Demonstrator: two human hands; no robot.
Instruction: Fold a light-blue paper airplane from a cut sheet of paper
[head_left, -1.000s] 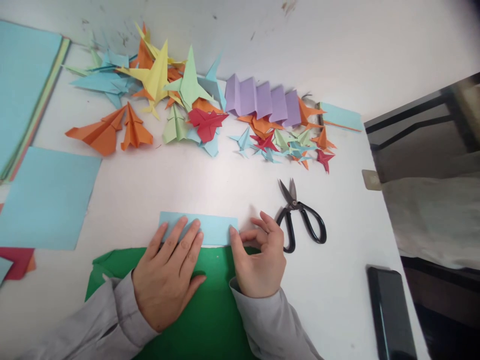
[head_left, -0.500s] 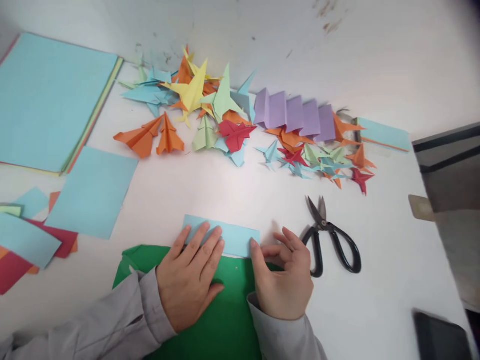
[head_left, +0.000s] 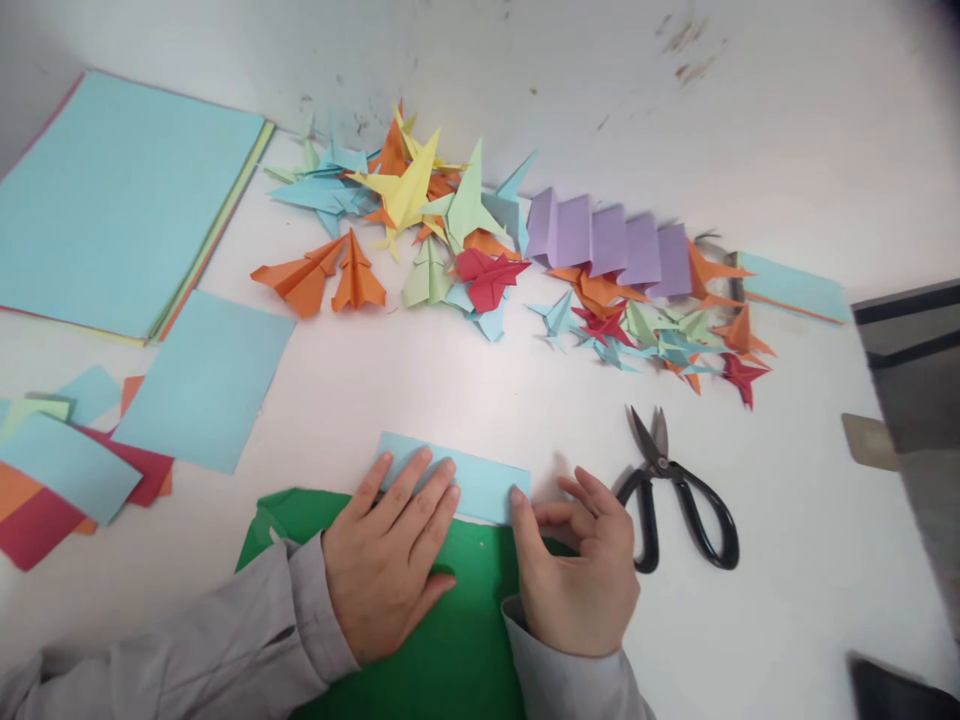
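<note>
A folded strip of light blue paper (head_left: 487,482) lies on the white table along the edge of a green mat (head_left: 480,620). My left hand (head_left: 397,555) rests flat over the strip's left part, fingers stretched and spread, covering some of it. At the strip's right end, my right hand (head_left: 581,565) sets its thumb on the paper; its other fingers are loosely curled and apart from the thumb. Black-handled scissors (head_left: 663,468) lie just right of my right hand, blades parted and pointing away.
Folded paper planes (head_left: 405,195) and small paper stars (head_left: 600,320) are heaped at the back by a pleated purple paper (head_left: 607,240). To the left are a stack of large sheets (head_left: 135,200), a blue sheet (head_left: 214,380) and paper scraps (head_left: 75,470). A dark object (head_left: 892,690) sits lower right.
The whole view has shifted, so most things appear slightly farther right. Both hands keep the same places on the blue strip, which looks unchanged.
</note>
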